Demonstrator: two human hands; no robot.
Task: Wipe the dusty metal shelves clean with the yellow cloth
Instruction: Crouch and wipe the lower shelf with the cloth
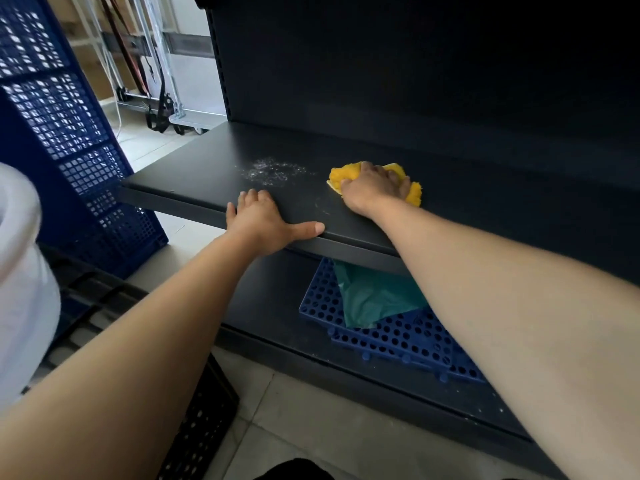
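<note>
A dark metal shelf [194, 168] runs across the middle of the head view. A patch of white dust [273, 170] lies on it, left of centre. My right hand [372, 190] presses down on a bunched yellow cloth [337, 176] just to the right of the dust, fingers curled over the cloth. My left hand [265, 225] rests flat on the shelf's front edge, fingers spread and thumb stretched along the lip, holding nothing. A lower shelf [277, 306] sits beneath.
On the lower shelf lie blue perforated plastic mats [391, 337] with a green sheet [374, 296] on top. A tall blue lattice crate [69, 143] stands at the left. A white container [20, 271] is near my left arm. Black grid panels [204, 427] lie on the floor.
</note>
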